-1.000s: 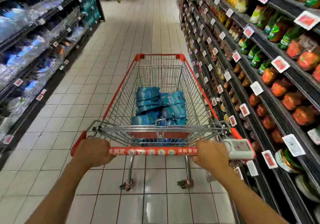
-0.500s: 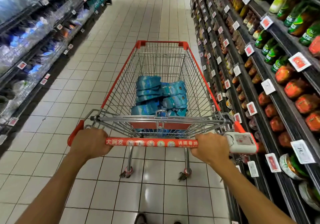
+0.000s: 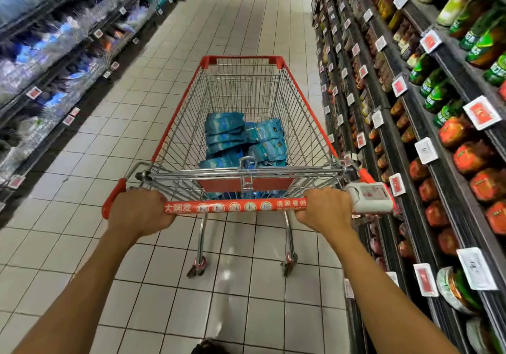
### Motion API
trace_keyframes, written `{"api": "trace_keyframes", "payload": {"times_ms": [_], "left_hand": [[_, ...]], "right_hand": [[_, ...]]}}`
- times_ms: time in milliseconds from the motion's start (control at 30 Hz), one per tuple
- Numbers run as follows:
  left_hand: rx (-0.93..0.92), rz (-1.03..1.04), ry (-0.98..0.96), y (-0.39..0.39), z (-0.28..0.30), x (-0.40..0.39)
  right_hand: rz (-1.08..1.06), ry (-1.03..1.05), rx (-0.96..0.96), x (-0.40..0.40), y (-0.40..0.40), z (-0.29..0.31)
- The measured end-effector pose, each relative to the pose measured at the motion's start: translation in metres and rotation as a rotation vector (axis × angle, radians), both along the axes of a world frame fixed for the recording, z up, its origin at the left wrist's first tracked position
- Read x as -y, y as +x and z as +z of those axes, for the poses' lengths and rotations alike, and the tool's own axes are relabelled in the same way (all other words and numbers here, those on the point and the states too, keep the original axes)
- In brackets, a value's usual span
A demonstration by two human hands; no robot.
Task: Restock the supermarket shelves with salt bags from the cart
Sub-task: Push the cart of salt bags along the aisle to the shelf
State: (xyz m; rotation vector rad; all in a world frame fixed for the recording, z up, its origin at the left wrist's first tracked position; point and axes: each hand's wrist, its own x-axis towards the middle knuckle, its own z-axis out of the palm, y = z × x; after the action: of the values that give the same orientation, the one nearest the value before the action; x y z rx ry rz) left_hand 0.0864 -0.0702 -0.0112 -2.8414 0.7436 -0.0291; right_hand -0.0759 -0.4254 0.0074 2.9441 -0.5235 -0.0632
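With the left hand (image 3: 138,211) and right hand (image 3: 327,209) each curled round the cart (image 3: 243,123) handle, the blue salt bags (image 3: 241,142) heaped inside its basket, the person would do best steering straight, clear of the shelves (image 3: 427,140) beside the cart.

Both hands (image 3: 139,211) (image 3: 325,209) grip cart handle (image 3: 235,207); blue salt bags (image 3: 241,142) in basket.

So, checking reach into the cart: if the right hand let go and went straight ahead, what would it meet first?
Probably the shopping cart's grey wire rear flap just beyond the right hand; the blue salt bags lie farther in.
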Motion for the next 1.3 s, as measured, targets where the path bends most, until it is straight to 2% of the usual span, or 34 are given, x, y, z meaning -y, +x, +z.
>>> {"api": "trace_keyframes", "payload": {"times_ms": [567, 967, 1300], "left_hand": [[-0.002, 0.048, -0.013, 0.115, 0.005, 0.058], [-0.055, 0.091, 0.06, 0.243, 0.006, 0.108], [-0.007, 0.122, 0.041, 0.367, -0.008, 0.162]], "right_hand": [[0.057, -0.009, 0.07, 0.068, 0.135, -0.005], [0.092, -0.031, 0.051, 0.121, 0.274, -0.009], [0.164, -0.022, 0.045, 0.187, 0.404, -0.003]]}}
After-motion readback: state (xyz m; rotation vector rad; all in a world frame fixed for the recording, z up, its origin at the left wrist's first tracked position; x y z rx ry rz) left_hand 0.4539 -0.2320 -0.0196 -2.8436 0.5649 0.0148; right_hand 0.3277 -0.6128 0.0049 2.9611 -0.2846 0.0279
